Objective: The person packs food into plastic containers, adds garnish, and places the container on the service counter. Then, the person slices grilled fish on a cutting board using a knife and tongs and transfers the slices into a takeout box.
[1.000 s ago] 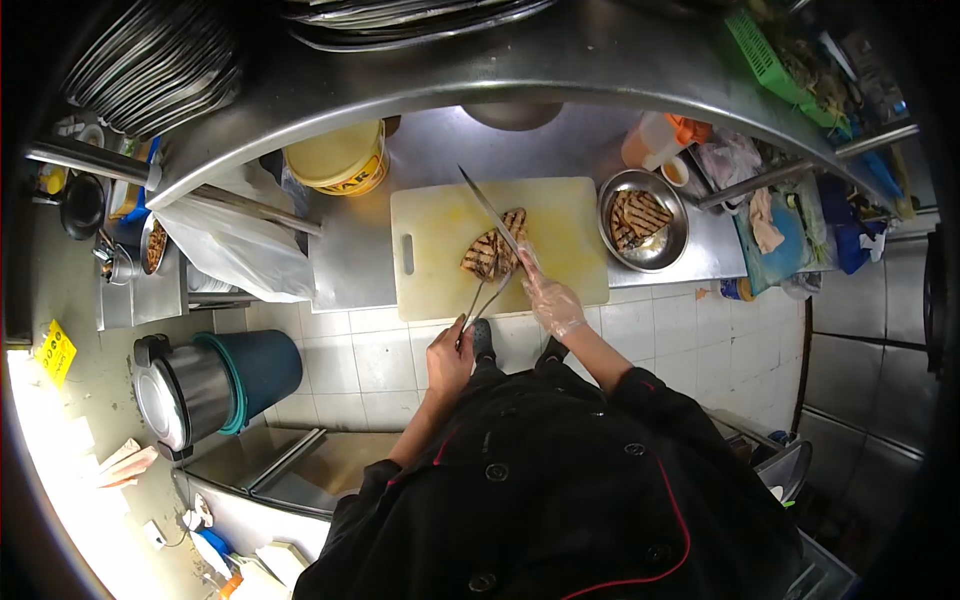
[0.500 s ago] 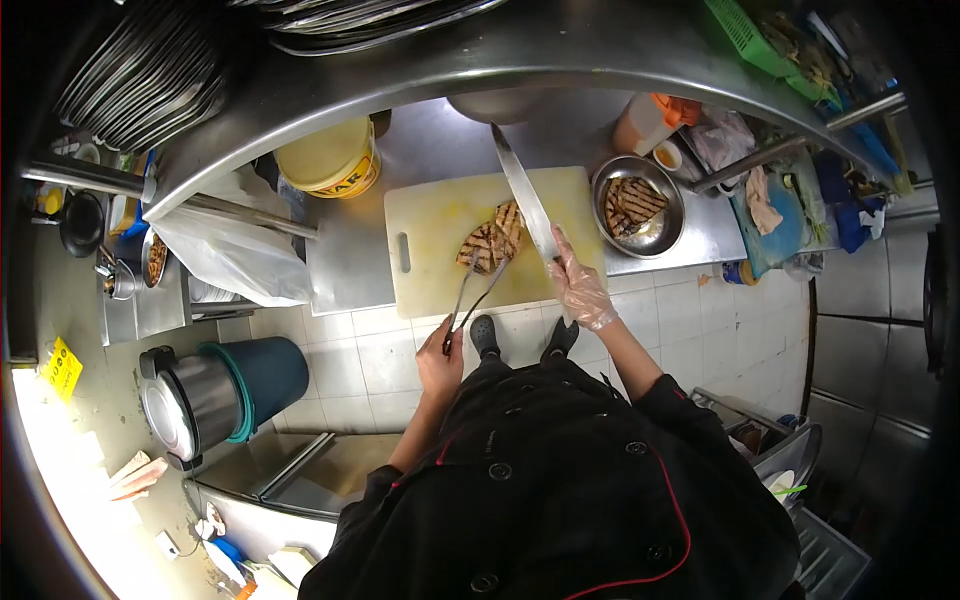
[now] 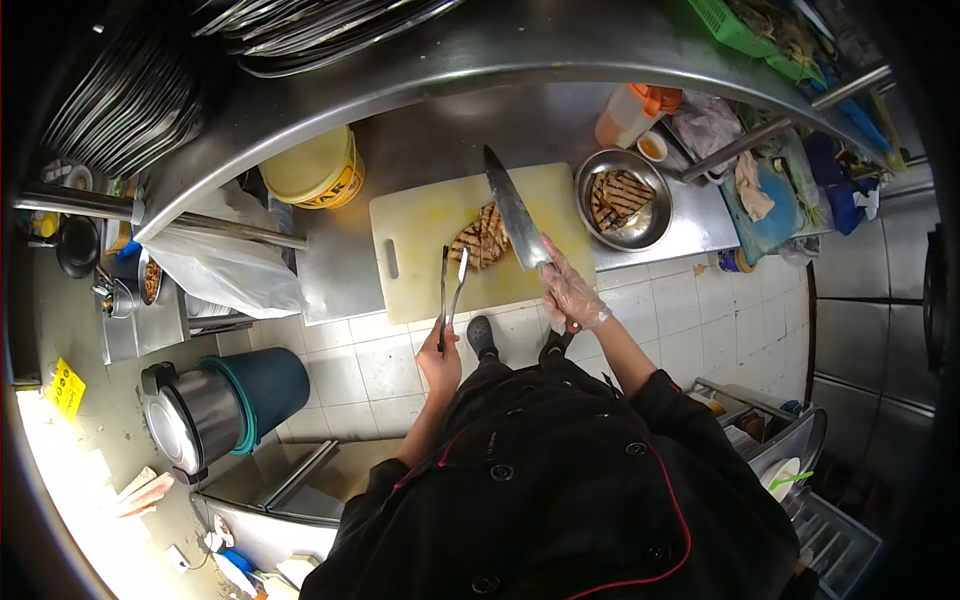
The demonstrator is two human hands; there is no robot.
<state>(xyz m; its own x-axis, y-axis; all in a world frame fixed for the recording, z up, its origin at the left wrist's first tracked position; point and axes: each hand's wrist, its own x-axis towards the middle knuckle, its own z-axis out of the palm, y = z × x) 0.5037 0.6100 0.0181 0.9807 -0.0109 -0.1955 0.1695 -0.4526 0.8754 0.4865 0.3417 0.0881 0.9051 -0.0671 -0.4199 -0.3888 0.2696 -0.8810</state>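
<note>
My left hand (image 3: pixel 439 360) is closed around a pair of tongs (image 3: pixel 461 285), whose tips stand a little apart at the near left side of the grilled meat (image 3: pixel 478 240). That meat, marked with dark grill lines, lies on a pale cutting board (image 3: pixel 425 285). In a clear plastic glove, my right hand (image 3: pixel 572 292) grips a large knife (image 3: pixel 512 215). Its broad blade points away from me over the board and covers part of the meat's right side. Whether the blade touches the meat I cannot tell.
Right of the board stands a steel bowl (image 3: pixel 663 215) with more grilled meat (image 3: pixel 622 196). Behind it are an orange-lidded pitcher (image 3: pixel 622 125) and a small cup (image 3: pixel 652 147). A yellow tub (image 3: pixel 320 170) stands at the back left. A steel shelf (image 3: pixel 480 75) overhangs the counter.
The tongs have drawn off the meat toward the left, and their tips have turned. The knife has tilted so more of its blade face shows. The whole view has shifted slightly.
</note>
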